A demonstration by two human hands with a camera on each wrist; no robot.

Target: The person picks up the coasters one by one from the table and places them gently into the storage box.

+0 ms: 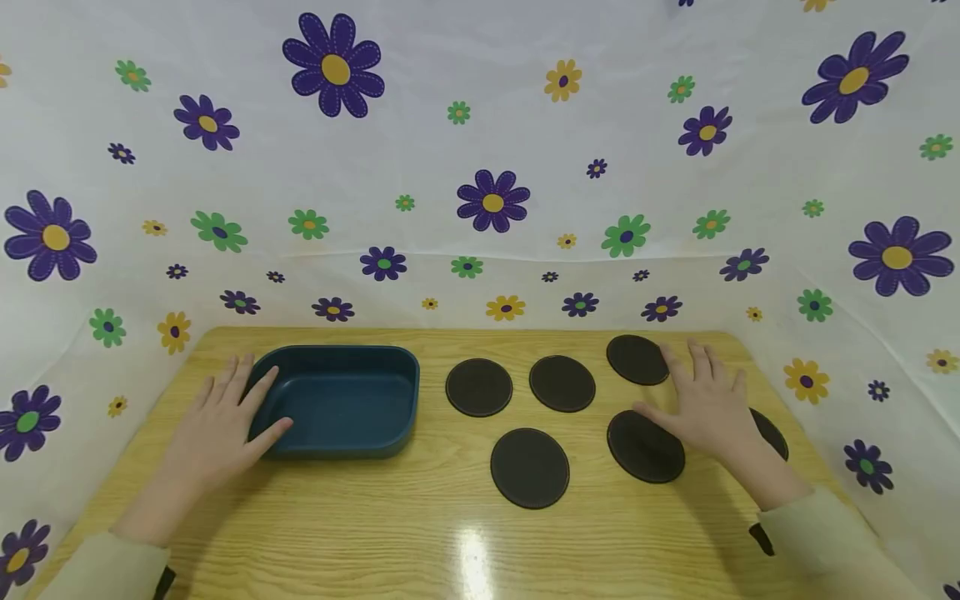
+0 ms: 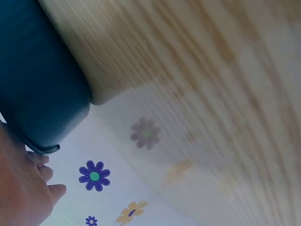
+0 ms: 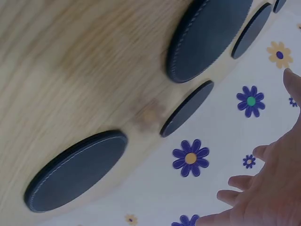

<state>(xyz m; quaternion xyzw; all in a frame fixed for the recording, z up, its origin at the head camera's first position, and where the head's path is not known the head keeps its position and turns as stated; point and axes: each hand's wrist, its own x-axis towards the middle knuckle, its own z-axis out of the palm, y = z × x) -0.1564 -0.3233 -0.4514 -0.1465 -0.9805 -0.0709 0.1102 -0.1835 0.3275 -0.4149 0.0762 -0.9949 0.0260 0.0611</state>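
A dark blue rectangular tray (image 1: 348, 451) with high walls sits at the left of the table. My left hand (image 1: 221, 425) is at the tray's left side, fingers spread and extended; whether it touches the rim I cannot tell. In the left wrist view, the fingers of my left hand (image 2: 26, 183) show beside the tray wall (image 2: 42, 80). Several round black stitched coasters lie flat to the right. Over them hovers my right hand (image 1: 708, 408), fingers spread, holding nothing. It partly covers a coaster (image 1: 770, 435) at the far right, with another coaster (image 1: 645, 450) below its thumb.
More coasters lie between the tray and my right hand: one coaster (image 1: 478, 387) near the tray, another (image 1: 562, 383) beside it, a third (image 1: 529, 468) nearer me, and one coaster (image 1: 636, 360) at the back. A flowered white cloth (image 1: 420, 158) surrounds the wooden table (image 1: 375, 533).
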